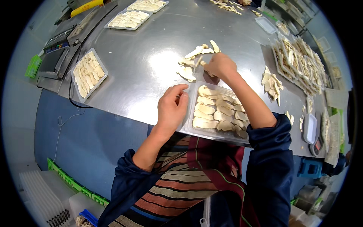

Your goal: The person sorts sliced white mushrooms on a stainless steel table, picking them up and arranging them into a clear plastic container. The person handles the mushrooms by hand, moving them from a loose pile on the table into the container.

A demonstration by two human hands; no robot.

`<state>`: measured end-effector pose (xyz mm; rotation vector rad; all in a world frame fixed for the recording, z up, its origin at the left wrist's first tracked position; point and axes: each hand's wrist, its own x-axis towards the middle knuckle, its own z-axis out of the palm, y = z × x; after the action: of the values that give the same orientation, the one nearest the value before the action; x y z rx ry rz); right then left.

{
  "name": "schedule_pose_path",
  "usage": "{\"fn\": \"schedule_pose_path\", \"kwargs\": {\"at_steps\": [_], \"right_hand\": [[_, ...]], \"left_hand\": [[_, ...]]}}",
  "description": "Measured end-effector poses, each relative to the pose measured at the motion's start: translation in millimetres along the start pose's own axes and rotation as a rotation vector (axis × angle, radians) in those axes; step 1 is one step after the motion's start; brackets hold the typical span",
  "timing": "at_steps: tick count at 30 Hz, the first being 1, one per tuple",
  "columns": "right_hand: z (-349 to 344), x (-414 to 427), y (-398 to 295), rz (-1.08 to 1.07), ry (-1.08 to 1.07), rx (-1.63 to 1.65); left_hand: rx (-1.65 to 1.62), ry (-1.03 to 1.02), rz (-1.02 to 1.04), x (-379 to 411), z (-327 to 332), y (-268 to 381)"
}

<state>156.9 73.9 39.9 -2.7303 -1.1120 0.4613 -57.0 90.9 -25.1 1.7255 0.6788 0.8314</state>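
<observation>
In front of me a clear plastic tray (185,124) holds overlapping rows of pale sliced mushrooms (204,109), apparently king oyster mushrooms. Just left of its rim is my left hand (172,106), fingers curled and thumb apart from the index finger, with nothing visible in it. My right hand (221,66) reaches over the tray to a loose pile of mushroom slices (187,73) on the steel table. Its fingertips point down among the slices, and whether they pinch one is hidden. My right forearm covers the tray's right side.
A filled tray (88,74) lies to the left, with more filled trays (129,20) farther back. Stacked trays of slices (300,63) stand at right, beside a loose heap (271,85). A white tray (310,128) sits near a scale (317,146). A black cable (70,90) hangs over the table edge.
</observation>
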Motion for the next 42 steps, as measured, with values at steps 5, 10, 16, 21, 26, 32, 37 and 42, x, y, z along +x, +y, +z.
{"fn": "schedule_pose_path", "kwargs": {"at_steps": [5,10,16,21,26,32,37,42], "right_hand": [[4,-13,2,-0.013,0.1,-0.083],[1,-11,9,0.046,0.0,0.031],[1,-22,13,-0.001,0.025,0.148],[3,-11,53,-0.123,0.098,0.52],[-14,-30,66,-0.209,0.191,0.283],[-3,-20,8,-0.043,-0.059,-0.053],[-4,-14,2,-0.023,-0.072,-0.002],[17,-17,14,-0.096,0.162,0.087]], "left_hand": [[0.14,-0.05,0.11,1,3,20],[0.088,0.061,0.074,-3,-3,10],[0.038,0.118,0.075,-3,-2,3],[0.027,0.12,0.059,-3,-2,-2],[0.034,0.13,0.036,-2,1,-4],[0.028,0.128,0.009,-1,1,-2],[-0.045,0.125,-0.007,-4,-2,-4],[-0.002,0.103,0.001,-5,-3,-3]]}}
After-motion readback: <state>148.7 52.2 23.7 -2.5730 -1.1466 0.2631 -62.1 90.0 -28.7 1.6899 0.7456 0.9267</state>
